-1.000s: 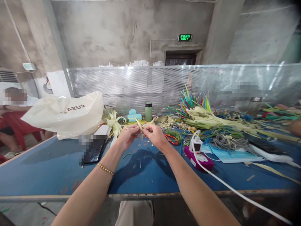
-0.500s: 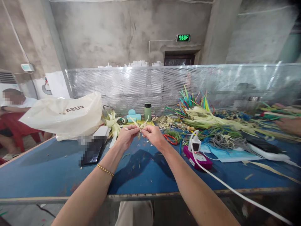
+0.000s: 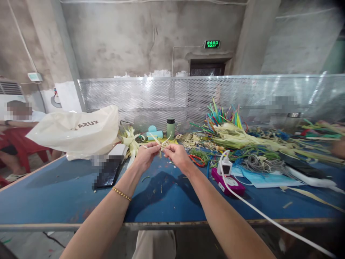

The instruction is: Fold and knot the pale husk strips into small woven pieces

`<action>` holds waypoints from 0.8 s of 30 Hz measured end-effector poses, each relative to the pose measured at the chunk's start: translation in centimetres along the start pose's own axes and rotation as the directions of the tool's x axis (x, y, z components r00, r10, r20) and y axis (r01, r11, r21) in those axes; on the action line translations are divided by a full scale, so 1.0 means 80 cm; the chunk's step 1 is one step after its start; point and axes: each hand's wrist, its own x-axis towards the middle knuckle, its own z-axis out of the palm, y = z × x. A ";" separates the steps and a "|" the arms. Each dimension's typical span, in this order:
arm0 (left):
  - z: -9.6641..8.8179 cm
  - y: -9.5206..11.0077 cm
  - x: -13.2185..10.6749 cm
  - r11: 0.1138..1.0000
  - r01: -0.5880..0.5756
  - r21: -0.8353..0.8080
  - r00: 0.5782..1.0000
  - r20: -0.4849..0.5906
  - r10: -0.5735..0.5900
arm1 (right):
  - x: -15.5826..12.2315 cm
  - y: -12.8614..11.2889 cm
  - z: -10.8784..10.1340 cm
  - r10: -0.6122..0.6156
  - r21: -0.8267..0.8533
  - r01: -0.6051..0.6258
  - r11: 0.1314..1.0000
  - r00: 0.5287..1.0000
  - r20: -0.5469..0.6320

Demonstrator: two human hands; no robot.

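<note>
My left hand point(image 3: 147, 155) and my right hand point(image 3: 176, 155) meet above the middle of the blue table point(image 3: 107, 208). Between their pinched fingertips is a small piece of pale strips point(image 3: 161, 142), apparently corn husk, with loose ends sticking up and out. Both hands are closed on it; fine detail at the fingertips is too small to make out. Left of the hands lies a bundle of pale husk point(image 3: 130, 140). Behind them stands a green bottle point(image 3: 170, 128) with a black lid, beside a light-blue container point(image 3: 153, 135).
A white plastic bag point(image 3: 75, 131) and a dark phone point(image 3: 108, 172) lie at left. To the right are a purple power strip point(image 3: 229, 183) with a white cable, tangled cords point(image 3: 252, 162), a husk pile point(image 3: 239, 136) and a blue mask point(image 3: 261, 178). A perforated metal screen point(image 3: 129, 93) stands behind.
The view has shifted slightly, so the surroundings sit a little further right. My hands stay pinched on the husk strips with hardly any movement. A person's hand at the far right has moved outward.
</note>
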 end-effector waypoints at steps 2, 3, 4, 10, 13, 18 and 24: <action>0.001 0.008 -0.003 0.998 0.065 -0.005 0.994 0.090 -0.064 | 0.000 -0.001 -0.003 0.020 0.054 -0.019 0.998 1.000 -0.005; 0.000 0.013 -0.004 0.996 0.093 0.000 0.984 0.150 -0.092 | 0.001 -0.002 -0.005 0.021 0.070 -0.020 0.997 1.000 -0.014; 0.000 0.018 -0.006 0.994 0.110 -0.004 0.975 0.193 -0.108 | 0.001 -0.002 -0.007 0.017 0.077 -0.015 0.997 1.000 -0.026; -0.009 0.032 -0.005 0.973 0.213 -0.092 0.937 0.302 -0.177 | 0.005 -0.003 -0.014 -0.016 0.078 0.021 0.997 0.997 -0.071; -0.011 0.025 -0.002 0.971 0.220 -0.091 0.933 0.310 -0.182 | 0.006 -0.004 -0.016 -0.021 0.088 0.029 0.996 0.996 -0.091; -0.007 0.017 -0.001 0.981 0.177 -0.086 0.939 0.312 -0.142 | 0.004 -0.005 -0.016 -0.024 0.068 0.030 0.997 0.996 -0.092; -0.004 0.030 -0.009 0.970 0.216 -0.114 0.921 0.353 -0.163 | 0.008 -0.002 -0.019 -0.006 0.052 0.012 0.999 0.992 -0.128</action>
